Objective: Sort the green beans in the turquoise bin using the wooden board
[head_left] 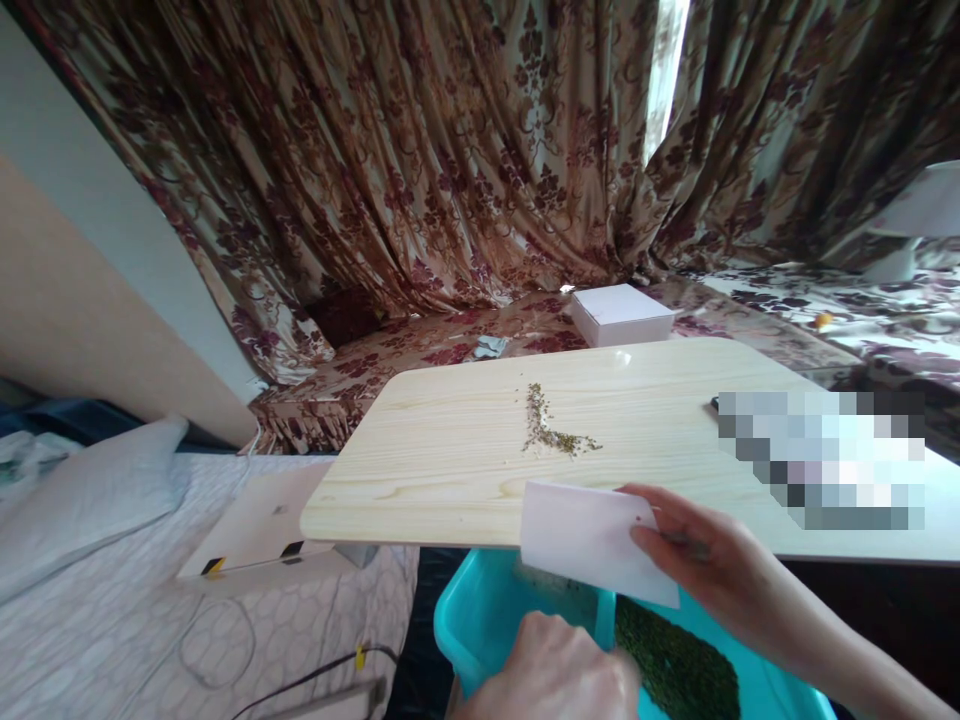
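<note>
so the right hand [705, 550] has a white card [589, 540] pinched at its right end, thumb on the near side and fingers along the far edge, closed just enough to pin it. the rest of the card sticks out flat to the left over the near edge of the wood-grain worktop [405, 470]. held by one end like that, i'd guess it's to leave the long far edge free and facing the seeds. can't tell if the card touches the surface.

the loose greenish-brown seeds [551, 436] lie in a bent, scattered line mid-worktop, just beyond the card and apart from it.

left hand [555, 675] is down near the bottom, knuckles up, fingers curled under over the turquoise bin [459, 625]. the fingertips are hidden, so no clue whether it's gripping anything or just balled up.

the bin sits below the worktop's near edge, probably so stuff off the edge lands inside. its divider [605, 622] separates a heap of dark green seeds [679, 660] on the right from a left compartment partly covered by the hand and card.

far side, there's a white box [622, 315] just past the worktop.
</note>
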`<action>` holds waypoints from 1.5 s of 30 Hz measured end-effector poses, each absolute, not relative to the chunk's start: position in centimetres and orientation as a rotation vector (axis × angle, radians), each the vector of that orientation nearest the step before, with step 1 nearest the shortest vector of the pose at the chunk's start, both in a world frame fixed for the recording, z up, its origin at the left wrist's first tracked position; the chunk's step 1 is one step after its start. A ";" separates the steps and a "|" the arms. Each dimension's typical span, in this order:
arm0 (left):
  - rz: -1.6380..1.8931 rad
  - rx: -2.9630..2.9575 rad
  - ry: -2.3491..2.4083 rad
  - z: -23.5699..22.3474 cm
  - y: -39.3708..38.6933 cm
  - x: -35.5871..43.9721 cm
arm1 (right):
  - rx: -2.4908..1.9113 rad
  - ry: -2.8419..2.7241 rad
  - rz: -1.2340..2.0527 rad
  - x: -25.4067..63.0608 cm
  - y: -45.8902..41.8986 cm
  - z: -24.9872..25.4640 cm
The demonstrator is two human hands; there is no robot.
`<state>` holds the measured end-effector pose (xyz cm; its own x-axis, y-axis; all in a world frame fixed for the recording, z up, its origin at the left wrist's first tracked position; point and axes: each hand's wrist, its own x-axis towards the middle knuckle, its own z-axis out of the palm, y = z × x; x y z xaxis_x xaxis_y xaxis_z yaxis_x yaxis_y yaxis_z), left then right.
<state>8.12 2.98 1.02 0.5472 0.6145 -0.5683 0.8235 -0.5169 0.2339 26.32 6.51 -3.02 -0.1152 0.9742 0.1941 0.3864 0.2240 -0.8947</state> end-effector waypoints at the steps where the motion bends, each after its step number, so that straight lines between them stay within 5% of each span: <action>1: -0.572 2.303 1.167 0.9 2.9 7.9 | -1.287 -1.656 0.836 26.9 6.9 -3.0; 6: -0.540 2.246 1.183 0.7 2.7 5.9 | -1.275 -1.371 0.613 32.0 12.2 -4.2; 13: -0.497 2.086 1.396 0.5 2.6 3.3 | -1.354 -1.197 0.731 34.5 17.2 -5.0; 45: -0.257 1.984 1.517 0.8 1.3 -0.7 | -1.227 -1.350 0.840 29.8 12.4 -4.0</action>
